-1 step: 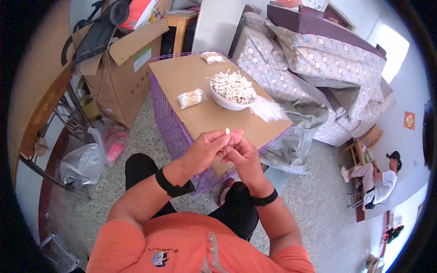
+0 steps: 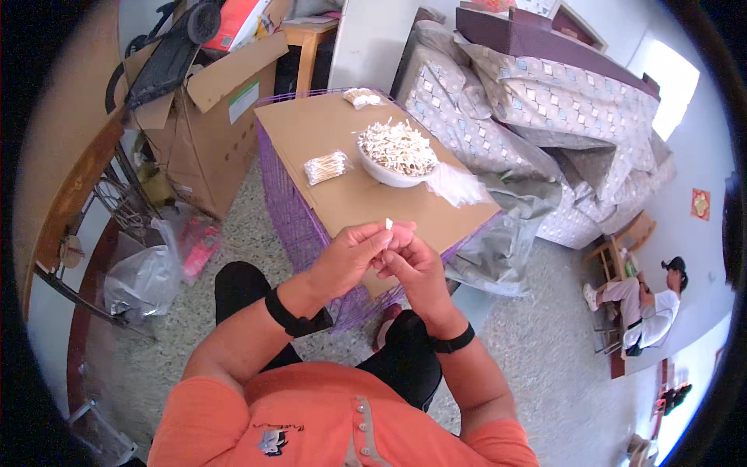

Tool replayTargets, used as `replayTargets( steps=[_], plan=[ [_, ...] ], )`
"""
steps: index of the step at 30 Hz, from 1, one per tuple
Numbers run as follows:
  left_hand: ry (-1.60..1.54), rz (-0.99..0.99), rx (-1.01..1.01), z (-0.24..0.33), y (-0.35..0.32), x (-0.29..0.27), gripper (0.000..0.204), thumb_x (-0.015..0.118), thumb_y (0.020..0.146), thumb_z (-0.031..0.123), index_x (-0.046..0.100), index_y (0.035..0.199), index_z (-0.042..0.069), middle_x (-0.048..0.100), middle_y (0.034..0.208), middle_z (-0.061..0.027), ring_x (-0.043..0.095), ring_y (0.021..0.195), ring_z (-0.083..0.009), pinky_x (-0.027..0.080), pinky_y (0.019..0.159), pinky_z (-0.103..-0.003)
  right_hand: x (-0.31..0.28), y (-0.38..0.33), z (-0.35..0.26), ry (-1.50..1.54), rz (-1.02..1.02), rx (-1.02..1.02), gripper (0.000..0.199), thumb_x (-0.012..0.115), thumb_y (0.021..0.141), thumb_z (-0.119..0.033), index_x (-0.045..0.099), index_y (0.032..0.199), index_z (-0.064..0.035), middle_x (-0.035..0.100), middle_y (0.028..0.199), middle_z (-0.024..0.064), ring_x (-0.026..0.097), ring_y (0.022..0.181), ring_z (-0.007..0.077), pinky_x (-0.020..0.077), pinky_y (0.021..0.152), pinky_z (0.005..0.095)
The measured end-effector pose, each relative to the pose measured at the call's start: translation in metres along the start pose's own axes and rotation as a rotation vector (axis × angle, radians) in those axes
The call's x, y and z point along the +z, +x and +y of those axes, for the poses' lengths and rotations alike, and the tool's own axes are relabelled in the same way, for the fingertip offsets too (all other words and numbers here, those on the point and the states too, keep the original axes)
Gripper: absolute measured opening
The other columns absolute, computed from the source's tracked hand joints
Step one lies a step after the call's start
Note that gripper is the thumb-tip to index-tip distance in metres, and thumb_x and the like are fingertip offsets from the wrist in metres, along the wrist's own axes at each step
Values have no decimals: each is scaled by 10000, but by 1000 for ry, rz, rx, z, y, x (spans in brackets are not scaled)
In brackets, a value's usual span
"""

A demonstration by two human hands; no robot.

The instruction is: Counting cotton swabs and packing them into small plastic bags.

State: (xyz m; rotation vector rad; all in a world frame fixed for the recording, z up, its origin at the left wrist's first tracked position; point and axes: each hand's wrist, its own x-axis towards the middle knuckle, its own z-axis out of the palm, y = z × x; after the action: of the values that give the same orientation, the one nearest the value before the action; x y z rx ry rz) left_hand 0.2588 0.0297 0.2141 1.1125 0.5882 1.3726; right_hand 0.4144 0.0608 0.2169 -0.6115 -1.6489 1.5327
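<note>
Fingers (image 2: 377, 244) of the left hand (image 2: 336, 261) are drawn into a narrow pinch, with a small white tip (image 2: 389, 224), probably a cotton swab's head, showing at their ends. Those of the right hand (image 2: 420, 276) are curled in close against them, so the two hands touch; whether the right one grips anything cannot be told, since its fingertips are mostly hidden. The step in hand looks like fine handwork on a swab or a few of them, perhaps lining them up. A next move would seem to call for a light, steady pinch, so that nothing thin bends or slips out.

Beyond the hands lies the cardboard-topped surface (image 2: 307, 124), with purple netting (image 2: 284, 194) hanging at its side. On it a white bowl (image 2: 391, 178) holds a heap of loose swabs (image 2: 398, 148). Clear plastic bags (image 2: 459, 187) lie just beside the bowl on the right; a filled pack (image 2: 326, 167) lies to its left, and another pack (image 2: 362, 97) near the far edge.
</note>
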Motion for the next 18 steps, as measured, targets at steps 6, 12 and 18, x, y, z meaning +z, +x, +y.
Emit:
replayTargets(
  steps=[6, 12, 18],
  plan=[
    [9, -44, 11, 2, -24, 13, 349, 444, 1012, 251, 605, 1176, -12, 575, 1272, -148, 579, 1064, -192, 475, 897, -332, 18, -33, -4, 77, 69, -54, 83, 565, 943, -60, 573, 1022, -34, 630, 919, 22, 581, 781, 78, 493, 685, 228],
    [161, -54, -98, 12, -49, 28, 402, 453, 1010, 280, 574, 1196, -55, 577, 1265, -184, 566, 1130, -224, 456, 954, -360, 27, -60, 3, 174, 77, -111, 64, 569, 937, -43, 548, 997, -41, 608, 915, 8, 573, 771, 71, 487, 681, 217],
    [-114, -13, 35, 8, -73, 28, 439, 467, 1002, 322, 563, 1196, -60, 593, 1226, -214, 574, 1141, -276, 429, 1014, -410, 42, -75, 8, 243, 27, -111, 65, 568, 933, -33, 548, 994, -42, 572, 876, -13, 552, 734, 66, 465, 657, 211]
  ],
)
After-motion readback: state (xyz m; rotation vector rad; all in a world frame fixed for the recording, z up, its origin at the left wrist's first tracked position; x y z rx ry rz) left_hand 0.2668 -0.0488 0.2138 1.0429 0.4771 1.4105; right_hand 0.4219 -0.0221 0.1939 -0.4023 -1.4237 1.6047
